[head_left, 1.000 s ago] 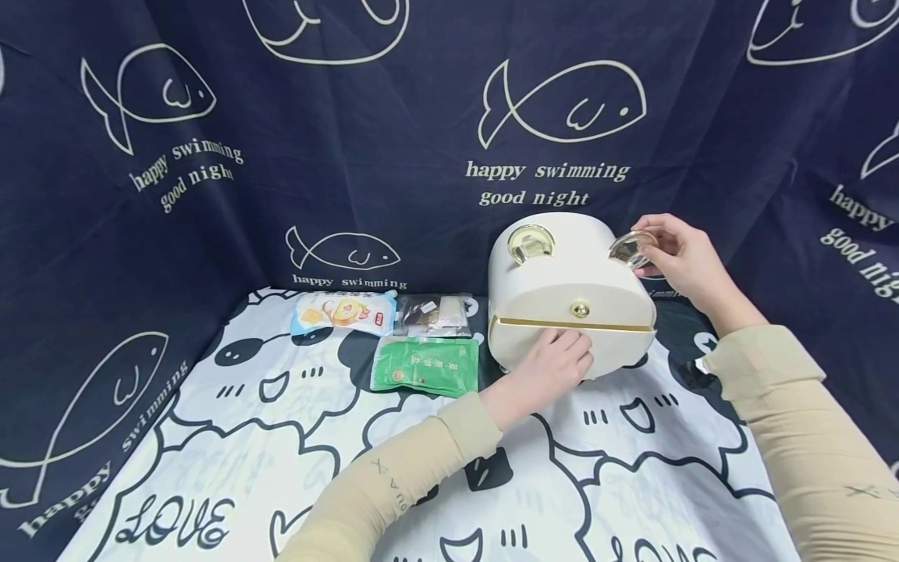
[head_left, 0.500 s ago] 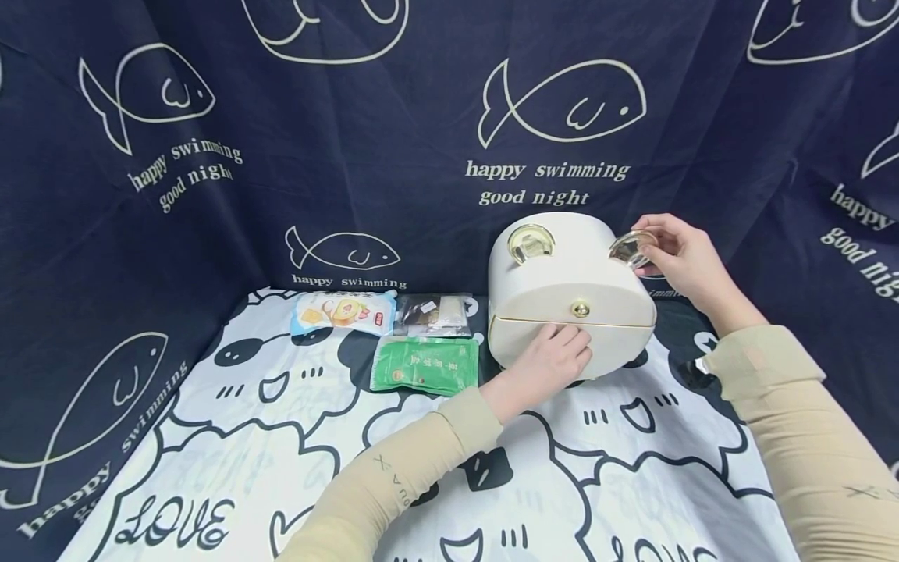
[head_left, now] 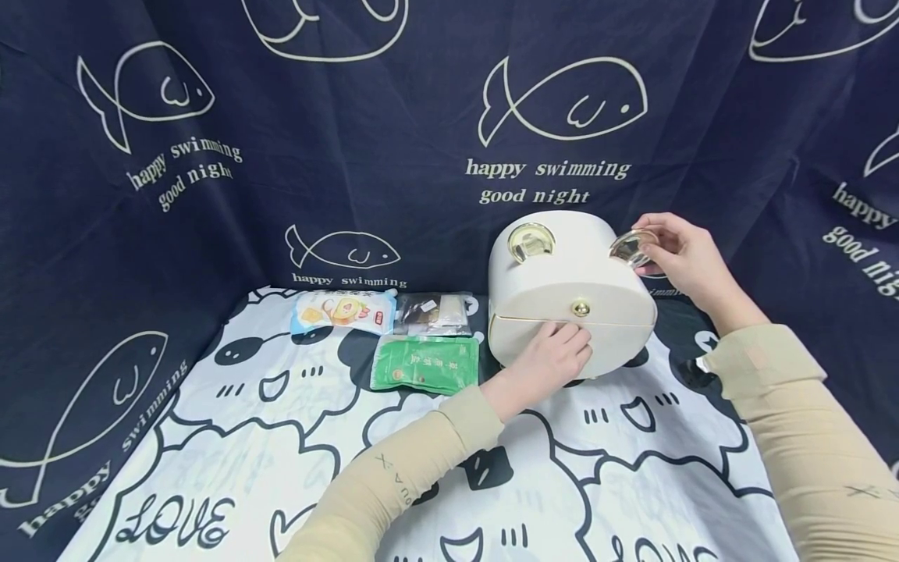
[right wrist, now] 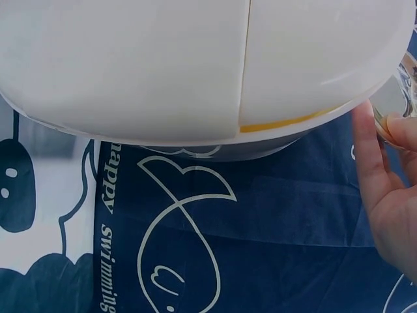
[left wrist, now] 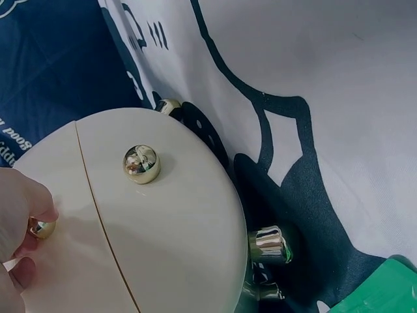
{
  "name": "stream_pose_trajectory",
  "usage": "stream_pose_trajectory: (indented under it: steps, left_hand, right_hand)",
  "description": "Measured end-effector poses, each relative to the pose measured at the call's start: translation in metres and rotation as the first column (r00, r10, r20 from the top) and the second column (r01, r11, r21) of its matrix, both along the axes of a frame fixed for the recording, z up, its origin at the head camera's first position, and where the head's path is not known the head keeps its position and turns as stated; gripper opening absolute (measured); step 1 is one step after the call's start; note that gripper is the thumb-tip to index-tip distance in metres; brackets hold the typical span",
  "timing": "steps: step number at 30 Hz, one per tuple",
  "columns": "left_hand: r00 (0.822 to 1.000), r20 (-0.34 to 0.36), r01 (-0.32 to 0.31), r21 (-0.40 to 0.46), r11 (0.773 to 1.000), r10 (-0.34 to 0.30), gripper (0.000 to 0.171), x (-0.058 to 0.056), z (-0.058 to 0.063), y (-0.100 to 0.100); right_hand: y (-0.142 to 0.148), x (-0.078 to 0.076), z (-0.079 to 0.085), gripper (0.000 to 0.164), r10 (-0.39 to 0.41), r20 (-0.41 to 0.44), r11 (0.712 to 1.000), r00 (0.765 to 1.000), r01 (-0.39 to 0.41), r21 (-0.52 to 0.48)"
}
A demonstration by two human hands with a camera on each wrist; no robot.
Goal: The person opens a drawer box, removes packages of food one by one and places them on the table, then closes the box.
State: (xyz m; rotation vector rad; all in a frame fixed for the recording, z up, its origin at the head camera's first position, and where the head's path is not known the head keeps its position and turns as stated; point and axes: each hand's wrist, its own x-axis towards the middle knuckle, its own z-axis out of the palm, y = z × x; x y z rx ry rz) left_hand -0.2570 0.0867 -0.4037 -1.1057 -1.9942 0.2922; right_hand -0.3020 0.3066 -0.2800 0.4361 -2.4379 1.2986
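1. The white box [head_left: 569, 277] sits on the cloth [head_left: 260, 468].
2. The left hand [head_left: 551, 359] bends its fingers by the box (can't tell if they hold anything).
3. The right hand [head_left: 681, 254] pinches a gold ear [head_left: 627, 247].

White box [head_left: 565, 281] partly hidden, sleeves [head_left: 393, 472] cropped

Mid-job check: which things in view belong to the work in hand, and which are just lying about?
In use, by the look of it:
white box
gold knob, pinched by the left hand
gold ear on the box, gripped by the right hand

Apparently just lying about, touched by neither hand:
green packet
blue-and-white food packet
clear packet
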Motion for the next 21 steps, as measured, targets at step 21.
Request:
stream_pose_trajectory:
  steps: [21]
  left_hand:
    - [1.000, 0.012, -0.005, 0.007, 1.000, 0.005, 0.028, -0.0034, 0.0012, -0.0024]
  right_hand:
    - [0.0041, -0.0023, 0.0005, 0.030, 0.011, 0.023, 1.000, 1.000, -0.012, 0.017]
